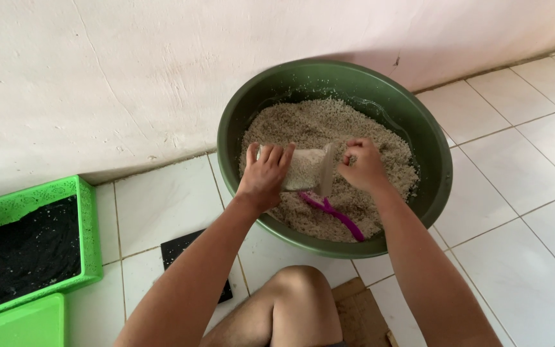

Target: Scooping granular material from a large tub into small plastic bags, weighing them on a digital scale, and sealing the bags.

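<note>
A large dark green basin (441,173) stands on the tiled floor against the wall, holding a heap of pale grain (329,125). My left hand (264,177) grips a small clear plastic bag (306,168) filled with the grain, held sideways over the heap. My right hand (362,166) pinches the bag's open end, fingers closed on the plastic. A purple scoop handle (338,217) lies on the grain just below the bag.
A bright green plastic crate (88,225) with dark lining sits at the left, a green lid (20,324) below it. A black flat object (178,247) lies on the tiles by my left arm. My knee (293,302) and a piece of cardboard (364,315) are at the bottom.
</note>
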